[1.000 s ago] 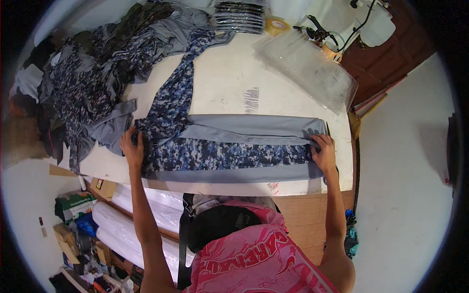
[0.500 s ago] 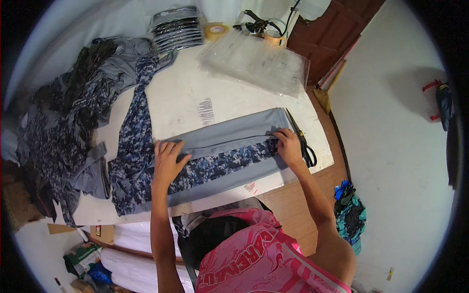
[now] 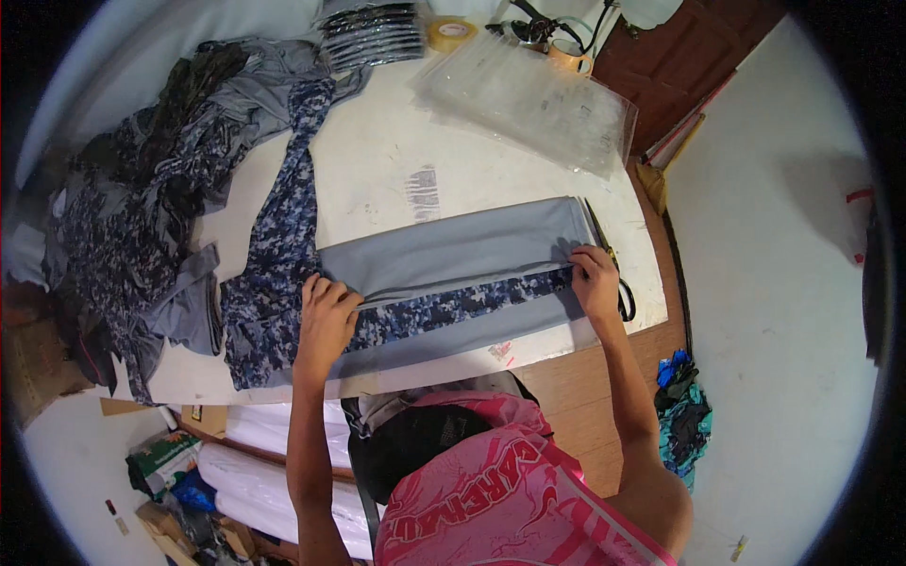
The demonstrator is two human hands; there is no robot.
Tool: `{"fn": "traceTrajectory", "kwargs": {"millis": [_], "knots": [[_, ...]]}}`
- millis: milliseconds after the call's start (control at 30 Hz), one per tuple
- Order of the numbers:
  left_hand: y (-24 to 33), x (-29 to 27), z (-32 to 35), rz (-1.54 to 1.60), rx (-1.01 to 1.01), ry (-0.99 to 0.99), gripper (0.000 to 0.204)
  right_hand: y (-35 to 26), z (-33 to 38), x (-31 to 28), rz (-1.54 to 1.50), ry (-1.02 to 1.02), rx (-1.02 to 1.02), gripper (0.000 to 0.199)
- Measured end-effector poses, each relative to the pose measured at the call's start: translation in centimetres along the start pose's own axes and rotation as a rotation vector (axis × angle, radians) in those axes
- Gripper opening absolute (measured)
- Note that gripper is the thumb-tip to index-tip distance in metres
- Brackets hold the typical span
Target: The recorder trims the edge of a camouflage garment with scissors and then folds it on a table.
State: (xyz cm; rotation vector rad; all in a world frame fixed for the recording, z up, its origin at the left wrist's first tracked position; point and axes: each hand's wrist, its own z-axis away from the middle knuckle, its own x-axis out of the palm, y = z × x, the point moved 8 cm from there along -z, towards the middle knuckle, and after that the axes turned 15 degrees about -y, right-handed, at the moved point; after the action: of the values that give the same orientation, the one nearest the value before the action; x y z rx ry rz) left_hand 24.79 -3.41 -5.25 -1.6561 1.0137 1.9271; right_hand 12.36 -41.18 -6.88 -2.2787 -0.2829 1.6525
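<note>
A folded garment of plain grey cloth with a blue camouflage stripe lies across the white table. My left hand presses flat on its left part, fingers spread over the fold. Pinching the garment's right end where the stripe finishes is my right hand. A camouflage sleeve or leg of the same cloth trails away to the left and up the table.
A heap of grey and camouflage garments covers the table's left side. Clear plastic bags lie at the back right, a stack of packed garments and a tape roll behind. Scissors lie by my right hand.
My left hand has slid from the garment's far left end rightward toward its middle. The view has swung, and the garment now lies more to the right.
</note>
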Motion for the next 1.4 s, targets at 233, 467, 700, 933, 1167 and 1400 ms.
{"fn": "traceTrajectory", "kwargs": {"millis": [233,467,700,933,1167,1400], "knots": [[0.1,0.5,0.9,0.112,-0.061,0.047,0.016,-4.7,-2.8,0.7,0.0,-0.043,-0.06,0.021],[1.4,1.6,-2.3,0.164,-0.081,0.271,0.027,-19.0,-8.0,9.3,-0.486,-0.153,-0.214,0.017],[-10.0,-1.8,10.1,0.18,-0.581,0.672,0.037,-34.4,-12.3,14.7,-0.556,-0.289,-0.652,0.026],[-15.0,0.9,14.2,0.121,-0.886,0.715,0.061,-38.3,-23.2,26.7,-0.415,-0.53,-0.668,0.038],[-16.3,2.3,14.6,0.232,-1.018,0.722,0.063,-40.0,-25.4,29.9,0.067,-0.424,-0.78,0.009],[-16.5,1.6,15.7,0.297,-1.026,0.813,0.053,-38.9,-26.6,27.4,-0.191,-0.622,-0.849,0.034]]}}
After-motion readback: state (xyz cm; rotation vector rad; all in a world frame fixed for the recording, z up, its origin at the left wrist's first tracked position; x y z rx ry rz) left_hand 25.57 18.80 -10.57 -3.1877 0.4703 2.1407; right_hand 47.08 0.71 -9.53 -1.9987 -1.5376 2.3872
